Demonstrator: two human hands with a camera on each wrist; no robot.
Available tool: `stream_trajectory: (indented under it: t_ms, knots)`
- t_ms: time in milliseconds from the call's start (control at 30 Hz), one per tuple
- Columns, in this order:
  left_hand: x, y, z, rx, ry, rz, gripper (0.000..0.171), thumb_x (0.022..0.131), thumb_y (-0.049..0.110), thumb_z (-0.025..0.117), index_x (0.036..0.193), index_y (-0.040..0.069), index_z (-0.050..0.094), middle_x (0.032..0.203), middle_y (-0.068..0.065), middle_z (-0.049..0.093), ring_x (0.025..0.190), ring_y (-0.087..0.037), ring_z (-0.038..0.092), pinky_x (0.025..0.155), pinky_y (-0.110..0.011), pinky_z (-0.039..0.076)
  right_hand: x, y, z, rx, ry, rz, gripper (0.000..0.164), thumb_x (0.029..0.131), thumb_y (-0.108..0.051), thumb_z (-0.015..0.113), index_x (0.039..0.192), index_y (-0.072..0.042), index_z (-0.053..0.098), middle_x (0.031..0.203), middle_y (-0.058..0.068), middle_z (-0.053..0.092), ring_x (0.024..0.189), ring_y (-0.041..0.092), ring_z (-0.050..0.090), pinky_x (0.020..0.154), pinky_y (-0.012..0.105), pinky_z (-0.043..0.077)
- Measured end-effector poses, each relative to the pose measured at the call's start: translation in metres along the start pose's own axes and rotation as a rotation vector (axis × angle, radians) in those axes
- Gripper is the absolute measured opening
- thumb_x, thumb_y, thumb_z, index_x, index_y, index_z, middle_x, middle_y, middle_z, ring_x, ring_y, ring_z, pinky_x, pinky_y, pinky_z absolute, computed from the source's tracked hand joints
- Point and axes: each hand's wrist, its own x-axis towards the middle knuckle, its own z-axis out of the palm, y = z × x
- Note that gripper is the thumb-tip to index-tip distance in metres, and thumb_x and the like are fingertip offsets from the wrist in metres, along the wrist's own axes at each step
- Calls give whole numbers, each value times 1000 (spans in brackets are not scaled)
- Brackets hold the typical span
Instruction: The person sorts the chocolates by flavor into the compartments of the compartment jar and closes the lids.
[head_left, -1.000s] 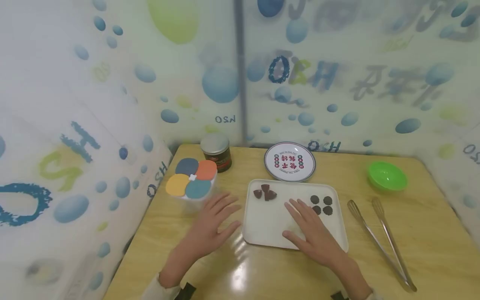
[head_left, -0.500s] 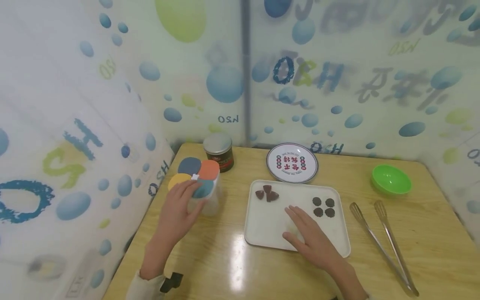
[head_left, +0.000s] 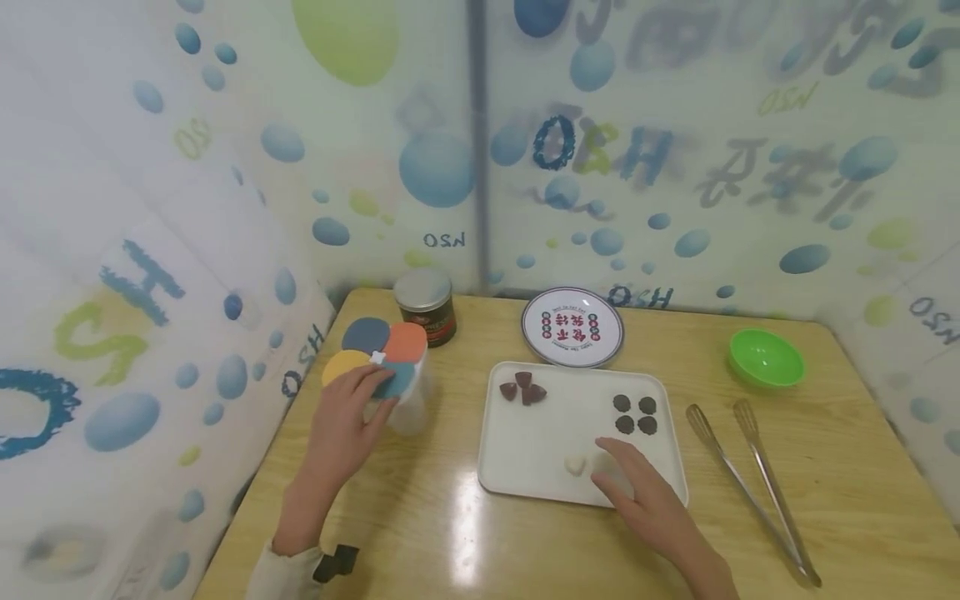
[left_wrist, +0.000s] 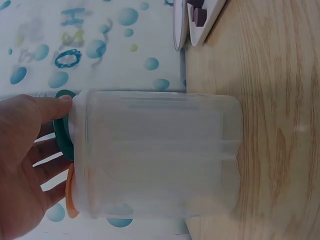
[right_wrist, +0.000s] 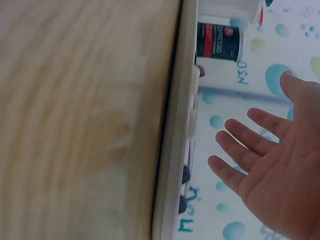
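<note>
My left hand rests on the lid of a translucent storage container at the left of the table. Its thumb touches the edge of the lid's teal petal flap, with the other fingers stretched over the top. My right hand hovers above the near right part of a white tray, fingers extended and holding nothing. On that tray lie several dark brown pieces at the far left, several black scalloped pieces at the right, and a pale heart-shaped piece near my right hand.
Behind the container stands a black espresso tin with a silver lid. A printed white plate sits behind the tray. To the right are metal tongs and a green bowl. Patterned walls close off the back and left.
My left hand has moved left from beside the tray onto the container's lid. My right hand has drawn back slightly toward me, exposing the pale heart-shaped piece.
</note>
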Motion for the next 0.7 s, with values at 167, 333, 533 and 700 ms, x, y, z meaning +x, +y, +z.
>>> stream_trajectory:
  t_ms: [167,333,533,700]
  knots:
    - [0,-4,-2,-30,-2,-35,36,84,10,78,117,1,68,115,-19,68,106,-38,62,92,-55,48,-9,14,-8,29,75,8,40,101,-28,60,136,-10,55,137,5,59,130,30,52,102,-4,17]
    - [2,-10,-4,-81,18,-75,32,86,7,76,117,1,70,110,-17,68,100,-35,62,85,-50,48,-13,22,-18,13,122,33,39,101,-27,60,135,-10,56,136,8,60,129,32,51,101,-2,20]
    - [11,-16,0,-116,59,-66,21,89,5,73,109,0,73,99,-15,69,82,-26,60,70,-38,45,-24,38,-32,-19,177,77,37,100,-23,62,131,-5,57,131,16,61,122,35,52,97,1,23]
    - [18,-20,4,-114,43,-137,14,96,11,66,103,0,73,94,-14,67,74,-22,54,67,-38,43,-33,55,-49,-27,193,168,41,102,-25,59,132,2,54,133,26,55,125,47,46,104,52,39]
